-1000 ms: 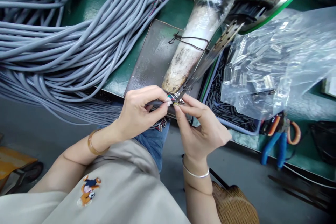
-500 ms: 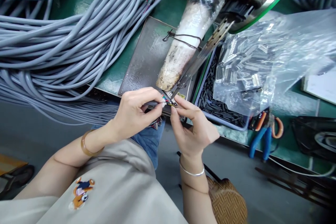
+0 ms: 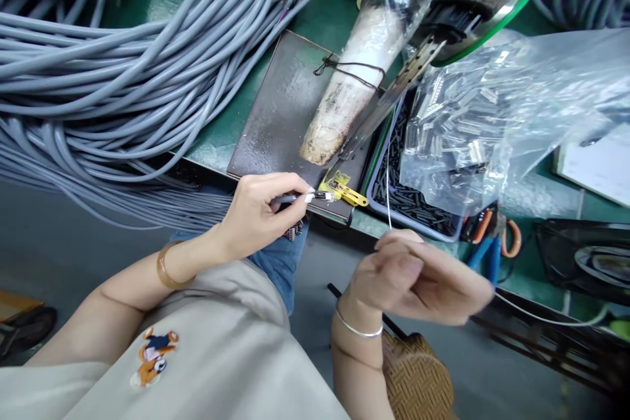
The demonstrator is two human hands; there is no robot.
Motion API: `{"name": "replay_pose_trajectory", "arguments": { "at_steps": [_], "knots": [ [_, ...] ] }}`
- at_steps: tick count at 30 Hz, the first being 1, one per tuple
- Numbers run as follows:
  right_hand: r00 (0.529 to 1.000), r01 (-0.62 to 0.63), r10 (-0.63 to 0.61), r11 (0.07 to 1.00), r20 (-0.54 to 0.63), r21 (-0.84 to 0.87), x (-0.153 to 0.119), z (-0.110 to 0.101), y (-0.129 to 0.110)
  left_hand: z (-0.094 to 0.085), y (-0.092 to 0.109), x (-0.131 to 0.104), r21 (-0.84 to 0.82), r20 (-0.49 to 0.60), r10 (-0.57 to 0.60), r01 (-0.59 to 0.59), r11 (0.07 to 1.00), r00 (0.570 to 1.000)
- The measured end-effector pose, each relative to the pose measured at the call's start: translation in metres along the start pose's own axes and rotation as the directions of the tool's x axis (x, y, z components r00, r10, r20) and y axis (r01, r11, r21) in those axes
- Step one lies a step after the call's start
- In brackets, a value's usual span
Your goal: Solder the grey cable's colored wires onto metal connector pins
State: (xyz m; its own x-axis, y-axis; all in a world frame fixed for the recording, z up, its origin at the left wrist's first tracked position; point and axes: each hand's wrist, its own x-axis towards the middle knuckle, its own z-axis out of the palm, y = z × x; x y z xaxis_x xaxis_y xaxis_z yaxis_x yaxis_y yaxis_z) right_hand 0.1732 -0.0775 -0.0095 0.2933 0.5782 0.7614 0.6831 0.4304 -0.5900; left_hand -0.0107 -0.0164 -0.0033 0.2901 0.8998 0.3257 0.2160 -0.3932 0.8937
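My left hand [image 3: 268,213] pinches a grey cable [image 3: 283,199] near its end, above the front edge of a dark metal plate [image 3: 268,105]. A small connector [image 3: 323,195] sticks out past the fingertips, pointing right. Just beyond it, on the plate's corner, lies a yellow clip [image 3: 352,194] by a yellowish pad [image 3: 331,178]. My right hand [image 3: 418,272] is off to the right, slightly blurred, in front of the table edge. Its fingers are closed on a thin pale wire [image 3: 388,190] that runs upward from them.
A cloth-wrapped soldering iron handle [image 3: 335,111] and metal rod [image 3: 374,115] slant over the plate. Grey cables [image 3: 123,79] pile at left. Right stand a bin of black tubes [image 3: 401,200], a plastic bag of connectors [image 3: 457,111] and pliers [image 3: 485,252]. A woven stool [image 3: 418,374] is below.
My right hand has moved away from the connector, right and toward me, with the thin wire. The connector now sits clear of the rod's tip, and the yellow clip has come into view.
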Motion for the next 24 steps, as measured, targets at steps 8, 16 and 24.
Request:
{"name": "replay_pose_trajectory", "arguments": {
  "at_steps": [8, 16, 24],
  "knots": [
    [0.953, 0.142, -0.079, 0.97, 0.294, -0.199, 0.007, 0.015, -0.015, 0.003, -0.004, 0.001, -0.019, -0.065, 0.056, -0.057, 0.998, 0.996],
    [0.949, 0.044, -0.01, 0.994, 0.314, -0.099, 0.008, 0.028, -0.002, 0.005, -0.011, 0.007, 0.042, -0.093, 0.163, -0.16, 0.986, 0.982],
    [0.957, 0.102, -0.063, 0.987, 0.284, -0.123, 0.017, 0.03, -0.005, 0.002, -0.008, 0.014, 0.088, -0.112, 0.268, -0.259, 0.962, 0.957]
  ]
}}
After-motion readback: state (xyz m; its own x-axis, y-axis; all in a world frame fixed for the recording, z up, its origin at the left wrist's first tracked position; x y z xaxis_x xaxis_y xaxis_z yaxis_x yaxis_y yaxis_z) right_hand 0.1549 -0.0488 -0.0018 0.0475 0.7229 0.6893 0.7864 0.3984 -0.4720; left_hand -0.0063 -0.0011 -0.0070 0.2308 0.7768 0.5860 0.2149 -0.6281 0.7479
